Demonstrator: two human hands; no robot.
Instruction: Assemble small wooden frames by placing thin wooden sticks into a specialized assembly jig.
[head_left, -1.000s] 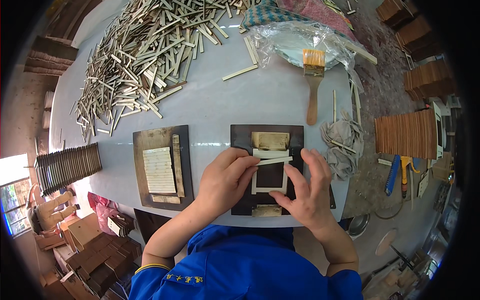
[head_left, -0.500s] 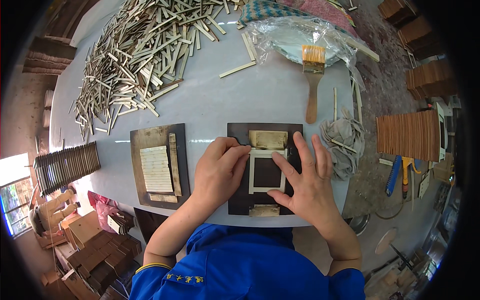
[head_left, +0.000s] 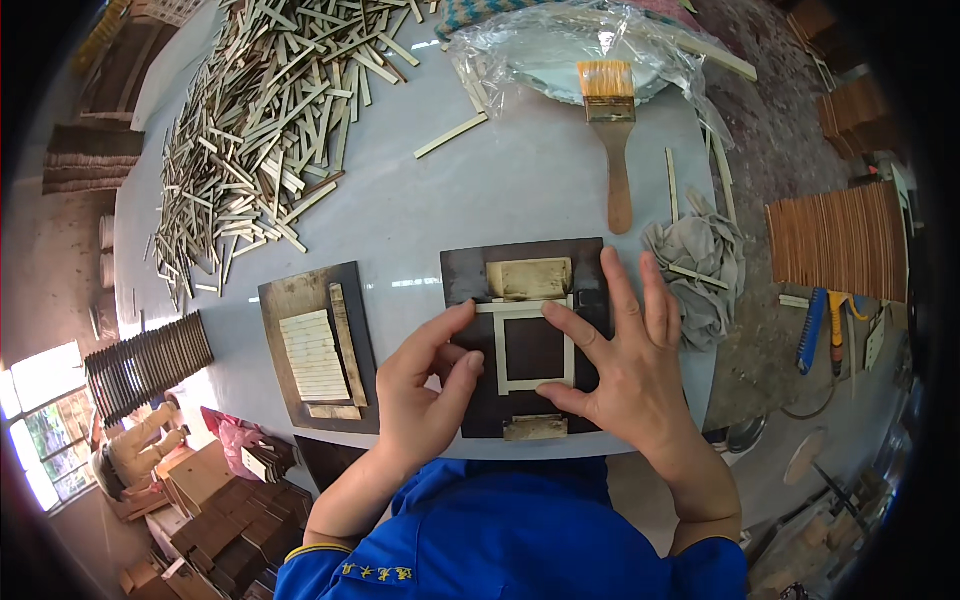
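Note:
A small square frame of pale wooden strips (head_left: pixel 533 347) lies flat on a dark board (head_left: pixel 470 272) at the near table edge. My left hand (head_left: pixel 425 390) presses its left side with fingertips and thumb. My right hand (head_left: pixel 625 360) presses its right side, fingers spread. Neither hand grips anything. A pale wooden block (head_left: pixel 530 278) sits at the board's far end and a smaller one (head_left: pixel 533 427) at its near end.
A second dark board (head_left: pixel 290 300) with a slatted panel (head_left: pixel 313 354) lies to the left. A big heap of wooden strips (head_left: pixel 270 120) covers the far left. A brush (head_left: pixel 612 130) rests on a plastic-wrapped dish (head_left: pixel 560 50); a grey rag (head_left: pixel 700 260) lies right.
A loose strip held above the frame one second ago now lies in place as its top side. Both hands have come down flat and press the frame's sides.

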